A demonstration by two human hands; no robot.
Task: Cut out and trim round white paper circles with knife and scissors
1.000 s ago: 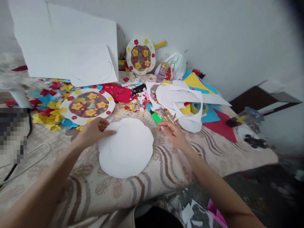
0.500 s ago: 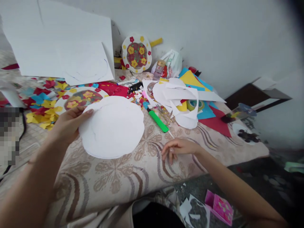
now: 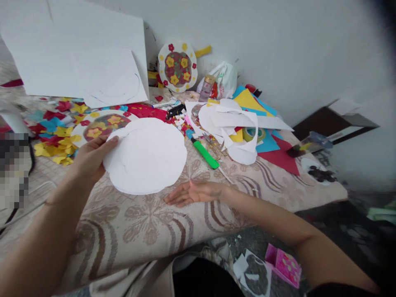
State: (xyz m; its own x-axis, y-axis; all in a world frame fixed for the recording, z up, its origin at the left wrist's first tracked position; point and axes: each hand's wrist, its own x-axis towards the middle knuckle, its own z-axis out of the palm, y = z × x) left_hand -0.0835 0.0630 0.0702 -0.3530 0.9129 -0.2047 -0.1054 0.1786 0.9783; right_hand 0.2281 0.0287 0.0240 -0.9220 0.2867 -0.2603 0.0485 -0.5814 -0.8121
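Paper cutout [image 3: 148, 159], white and scalloped, sits left of centre over the tablecloth [image 3: 145, 243]. It looks light, thin and easily creased, best gripped by its rim. The left hand [image 3: 93, 159] pinches its left edge, some fingertips hidden underneath; the right hand [image 3: 193, 194], fingers extended, appears bare near its near-right edge. Whether several layers are stacked is unclear.
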